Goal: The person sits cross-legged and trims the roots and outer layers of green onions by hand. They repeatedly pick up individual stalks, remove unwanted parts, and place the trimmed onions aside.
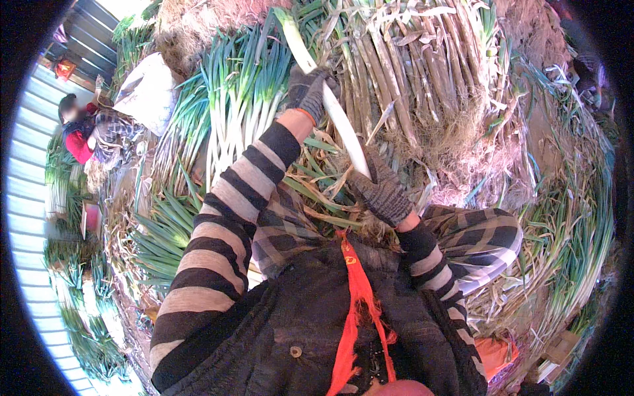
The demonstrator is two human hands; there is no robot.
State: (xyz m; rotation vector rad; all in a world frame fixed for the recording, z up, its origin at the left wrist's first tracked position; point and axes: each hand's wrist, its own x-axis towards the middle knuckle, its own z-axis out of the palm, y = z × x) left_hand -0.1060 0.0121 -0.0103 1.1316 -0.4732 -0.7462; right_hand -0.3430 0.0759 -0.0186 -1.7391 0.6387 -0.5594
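Note:
My left hand [313, 91], in a dark knit glove, grips a long leek or large green onion [342, 123] around its upper white stem. Its green top slants up and away past that hand. Lower down, my right hand [382, 190], in a grey knit glove, closes on the root end of the same stalk. Under both hands lie dry yellowed leaves [322, 193]. Beyond the right hand is a big heap of untrimmed stalks [406, 84] with brown outer skins and hairy roots. Left of my left hand rests a pile of cleaned white and green stalks [247, 99].
A person [81, 126] in red sleeves sits at the far left near a white sack [151, 94]. More green stalks [584, 237] lie along the right side. An orange cloth or bag [495, 356] is at the lower right, and a cardboard box [559, 349] stands near it.

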